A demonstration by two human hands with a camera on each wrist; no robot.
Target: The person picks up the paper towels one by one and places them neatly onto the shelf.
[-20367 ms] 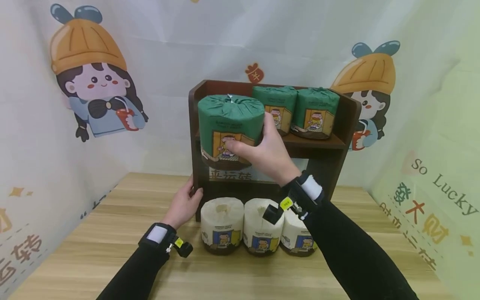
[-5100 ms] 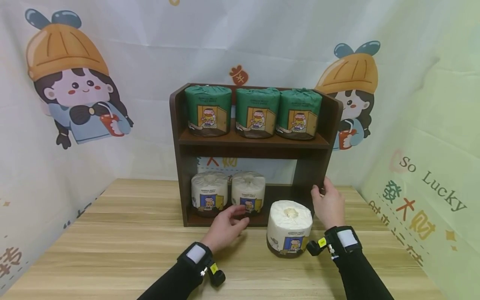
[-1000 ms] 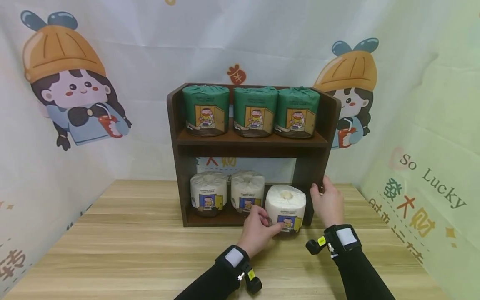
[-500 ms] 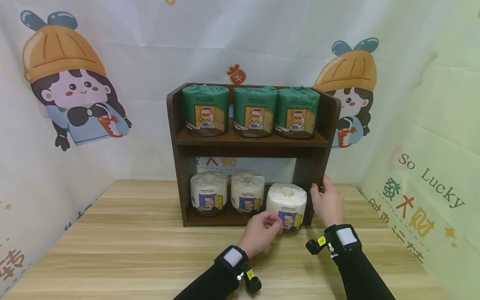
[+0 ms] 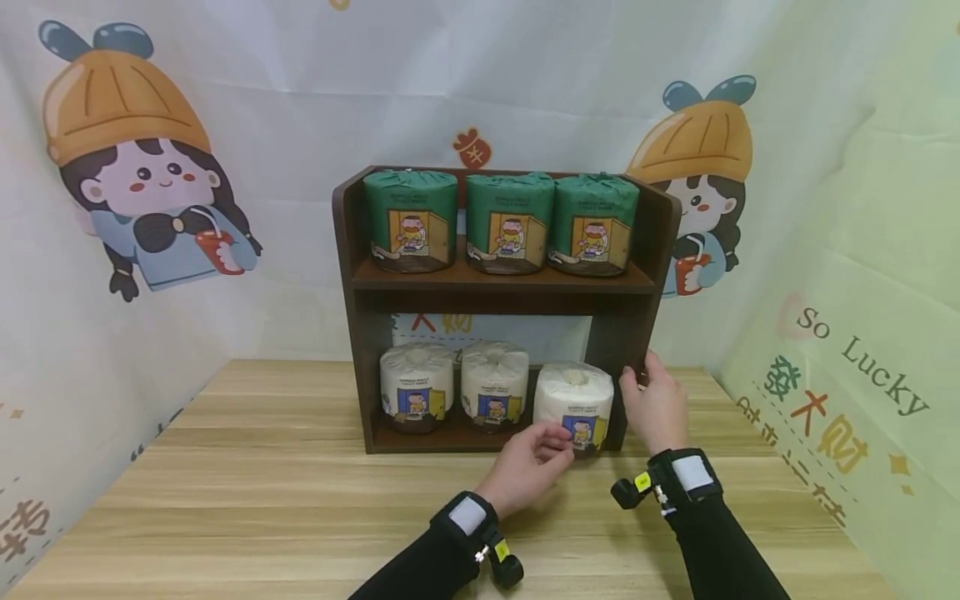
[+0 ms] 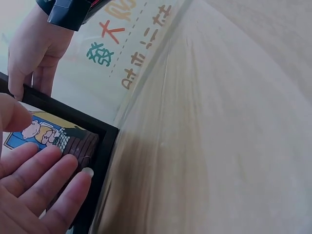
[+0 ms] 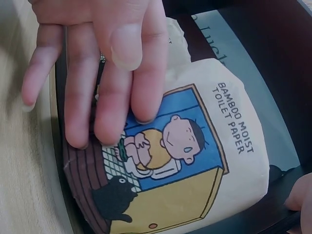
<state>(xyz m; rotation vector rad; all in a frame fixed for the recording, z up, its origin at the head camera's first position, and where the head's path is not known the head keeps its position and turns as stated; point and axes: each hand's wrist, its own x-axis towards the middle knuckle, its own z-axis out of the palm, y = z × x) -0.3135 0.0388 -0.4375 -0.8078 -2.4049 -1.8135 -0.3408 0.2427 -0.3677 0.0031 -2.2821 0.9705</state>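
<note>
A white-wrapped toilet paper roll [image 5: 576,387] stands upright at the right end of the lower level of a dark brown two-tier shelf [image 5: 502,285]. My left hand [image 5: 525,468] is at the roll's front left, its fingers extended against the printed wrapper; in the right wrist view those fingers [image 7: 80,107] lie across the picture's lower left part. My right hand [image 5: 657,408] grips the front edge of the shelf's right side panel, thumb on one face and fingers on the other, as the right hand [image 6: 39,51] in the left wrist view also shows.
Two more white rolls, one at the left [image 5: 417,387] and one in the middle [image 5: 495,383], share the lower level. Three green rolls [image 5: 510,221] line the upper level. The shelf stands on a wooden table [image 5: 285,500] before a printed cloth backdrop [image 5: 300,167].
Earlier, my right hand raised a green roll, now on the upper level. The white rolls went from the table to the lower level; the last has just slid back under my left hand.
</note>
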